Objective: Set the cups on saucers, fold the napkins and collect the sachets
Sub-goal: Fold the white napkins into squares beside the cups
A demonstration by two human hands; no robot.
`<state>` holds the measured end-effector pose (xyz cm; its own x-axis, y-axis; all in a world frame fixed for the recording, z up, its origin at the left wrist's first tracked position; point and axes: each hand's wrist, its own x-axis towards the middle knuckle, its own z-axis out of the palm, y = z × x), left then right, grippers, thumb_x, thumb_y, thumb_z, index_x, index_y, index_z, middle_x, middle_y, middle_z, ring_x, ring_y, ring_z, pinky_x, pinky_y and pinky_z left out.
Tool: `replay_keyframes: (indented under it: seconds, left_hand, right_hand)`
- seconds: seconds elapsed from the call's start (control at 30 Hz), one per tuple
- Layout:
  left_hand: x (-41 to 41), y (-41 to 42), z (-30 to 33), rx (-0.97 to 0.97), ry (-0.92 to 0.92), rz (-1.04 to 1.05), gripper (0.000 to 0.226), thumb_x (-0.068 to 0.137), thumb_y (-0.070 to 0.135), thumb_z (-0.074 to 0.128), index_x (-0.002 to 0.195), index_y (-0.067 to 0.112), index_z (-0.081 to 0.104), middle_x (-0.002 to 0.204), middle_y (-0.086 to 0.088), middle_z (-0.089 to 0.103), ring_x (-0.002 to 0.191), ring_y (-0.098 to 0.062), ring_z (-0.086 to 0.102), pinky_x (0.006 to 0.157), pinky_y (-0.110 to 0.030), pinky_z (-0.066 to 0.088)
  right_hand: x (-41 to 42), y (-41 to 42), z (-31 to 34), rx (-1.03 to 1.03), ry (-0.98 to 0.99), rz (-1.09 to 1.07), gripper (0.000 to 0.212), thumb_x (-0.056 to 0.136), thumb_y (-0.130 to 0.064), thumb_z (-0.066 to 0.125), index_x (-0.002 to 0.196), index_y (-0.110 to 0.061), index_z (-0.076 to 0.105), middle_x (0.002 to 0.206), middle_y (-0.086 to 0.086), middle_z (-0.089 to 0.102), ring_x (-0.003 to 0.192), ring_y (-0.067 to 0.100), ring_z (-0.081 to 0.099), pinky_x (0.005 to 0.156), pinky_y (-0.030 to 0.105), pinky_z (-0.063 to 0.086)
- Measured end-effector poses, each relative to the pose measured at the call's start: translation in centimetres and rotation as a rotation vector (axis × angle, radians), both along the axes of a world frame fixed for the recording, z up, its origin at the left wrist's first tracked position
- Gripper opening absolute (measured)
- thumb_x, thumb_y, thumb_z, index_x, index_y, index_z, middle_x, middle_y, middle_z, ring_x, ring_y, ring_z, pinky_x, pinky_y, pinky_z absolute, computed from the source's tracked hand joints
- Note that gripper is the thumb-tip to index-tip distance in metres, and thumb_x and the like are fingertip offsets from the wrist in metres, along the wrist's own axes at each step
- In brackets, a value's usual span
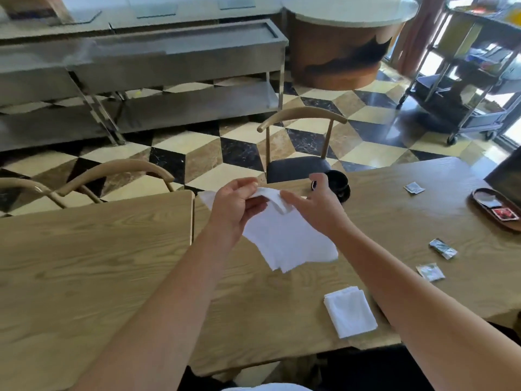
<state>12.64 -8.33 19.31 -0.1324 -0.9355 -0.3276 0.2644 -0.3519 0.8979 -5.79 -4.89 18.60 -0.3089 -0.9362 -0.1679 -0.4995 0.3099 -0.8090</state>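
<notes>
- White napkin (pixel 284 238): thin, creased, partly unfolded; held in the air above the tabletop (pixel 98 263), upper edge doubled over between the two hands, lower corners hanging loose.
- Folded napkin (pixel 350 312): a neat white rectangle lying flat near the front edge of the tabletop, under the right forearm and apart from the held napkin.
- Left hand (pixel 235 206): raised, palm turned inward; fingers (pixel 248 184) and thumb are curled and pinch the upper edge of the white napkin.
- Right hand (pixel 315 204): raised opposite the left hand, just beside it; its thumb and fingers close on the folded-over edge of the white napkin (the contact itself is partly hidden by the paper).
- Black cup (pixel 337 179): stands on a black saucer (pixel 345 193) at the far edge of the tabletop, partly hidden behind the right hand.
- Sachets: one pale sachet (pixel 414 189) far right, one dark sachet (pixel 443 248) and one silvery sachet (pixel 430 271) nearer, all loose on the tabletop.
- Wooden tray (pixel 490 218): at the right edge, holding a red sachet (pixel 505 213) and a paler one.
- Chair (pixel 298 153): stands behind the tabletop on the chequered floor.
</notes>
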Motion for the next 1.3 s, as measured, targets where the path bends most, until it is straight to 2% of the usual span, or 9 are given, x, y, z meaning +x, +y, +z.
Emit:
replay_keyframes:
  seconds: [0.1, 0.23, 0.33, 0.43, 0.57, 0.7, 0.93, 1.17, 1.3]
  left_hand:
    - [3.0, 0.9, 0.8, -0.059, -0.025, -0.07, 0.021, 0.097, 0.001, 0.055, 0.114, 0.005, 0.066, 0.081, -0.011, 0.074, 0.069, -0.019, 0.073, 0.062, -0.028, 0.059]
    - [6.3, 1.3, 1.6, -0.129, -0.078, -0.113, 0.022, 0.101, 0.008, 0.048, 0.117, 0.009, 0.062, 0.094, -0.017, 0.077, 0.077, -0.023, 0.075, 0.062, -0.028, 0.059]
    - [8.3, 1.2, 1.8, -0.2, -0.133, -0.115, 0.022, 0.104, 0.015, 0.042, 0.117, 0.013, 0.06, 0.073, -0.01, 0.071, 0.066, -0.02, 0.069, 0.057, -0.028, 0.055]
    - [9.3, 0.9, 1.7, -0.274, -0.153, -0.106, 0.018, 0.105, 0.026, 0.048, 0.119, 0.019, 0.057, 0.064, -0.003, 0.063, 0.062, -0.019, 0.062, 0.057, -0.029, 0.051]
    - [9.8, 0.7, 1.4, -0.312, -0.127, -0.105, 0.022, 0.1, 0.033, 0.05, 0.121, 0.029, 0.057, 0.079, 0.003, 0.072, 0.074, -0.012, 0.069, 0.067, -0.03, 0.057]
    - [9.8, 0.8, 1.7, -0.254, -0.022, -0.099, 0.027, 0.099, 0.034, 0.056, 0.126, 0.034, 0.056, 0.084, 0.001, 0.075, 0.08, -0.017, 0.071, 0.07, -0.037, 0.055]
    - [9.3, 0.7, 2.5, -0.243, 0.088, -0.066, 0.043, 0.103, 0.02, 0.057, 0.142, 0.028, 0.041, 0.098, -0.009, 0.068, 0.082, -0.016, 0.069, 0.07, -0.029, 0.055]
    - [8.0, 1.1, 2.3, -0.214, 0.107, -0.11, 0.053, 0.1, 0.009, 0.061, 0.14, 0.03, 0.033, 0.088, -0.013, 0.07, 0.08, -0.024, 0.068, 0.07, -0.035, 0.056]
    - [7.9, 0.7, 1.3, -0.214, 0.126, -0.13, 0.054, 0.093, 0.007, 0.064, 0.133, 0.031, 0.038, 0.083, -0.008, 0.075, 0.077, -0.022, 0.071, 0.068, -0.033, 0.059]
  right_hand:
    - [5.4, 0.4, 1.5, -0.273, 0.252, 0.18, 0.063, 0.073, -0.077, 0.062, 0.121, -0.037, 0.06, 0.097, -0.016, 0.048, 0.082, 0.001, 0.051, 0.065, 0.016, 0.036]
    - [10.0, 0.0, 3.7, -0.257, 0.157, 0.309, 0.024, 0.083, -0.055, 0.072, 0.091, -0.033, 0.075, 0.083, -0.016, 0.068, 0.078, -0.002, 0.063, 0.06, 0.008, 0.043]
    - [11.4, -0.4, 4.5, -0.233, 0.15, 0.347, 0.013, 0.089, -0.04, 0.072, 0.084, -0.029, 0.077, 0.069, -0.014, 0.071, 0.068, -0.001, 0.063, 0.056, 0.008, 0.043]
    - [12.5, -0.8, 5.1, -0.218, 0.039, 0.341, 0.019, 0.092, -0.034, 0.069, 0.077, -0.023, 0.074, 0.061, -0.015, 0.067, 0.054, -0.002, 0.057, 0.049, 0.009, 0.041]
    - [13.8, -1.1, 5.4, -0.063, -0.424, 0.381, 0.026, 0.1, -0.029, 0.061, 0.082, -0.011, 0.066, 0.068, -0.001, 0.07, 0.066, 0.014, 0.068, 0.061, 0.024, 0.057]
    - [14.8, -1.6, 5.6, -0.019, -0.475, 0.432, 0.026, 0.099, -0.027, 0.06, 0.076, -0.014, 0.059, 0.062, -0.003, 0.063, 0.064, 0.015, 0.063, 0.064, 0.027, 0.057]
    - [15.1, -2.2, 6.0, 0.049, -0.781, 0.313, 0.024, 0.1, -0.02, 0.06, 0.08, -0.013, 0.049, 0.062, 0.001, 0.041, 0.058, 0.013, 0.043, 0.061, 0.03, 0.05]
    - [14.0, -3.1, 5.1, 0.157, -0.892, 0.164, 0.019, 0.1, -0.018, 0.055, 0.084, -0.009, 0.058, 0.058, 0.002, 0.045, 0.045, 0.009, 0.04, 0.05, 0.024, 0.052]
    - [13.4, -3.1, 4.2, 0.201, -0.863, 0.235, 0.028, 0.096, -0.037, 0.064, 0.087, -0.01, 0.065, 0.057, 0.0, 0.049, 0.045, 0.009, 0.043, 0.053, 0.024, 0.049]
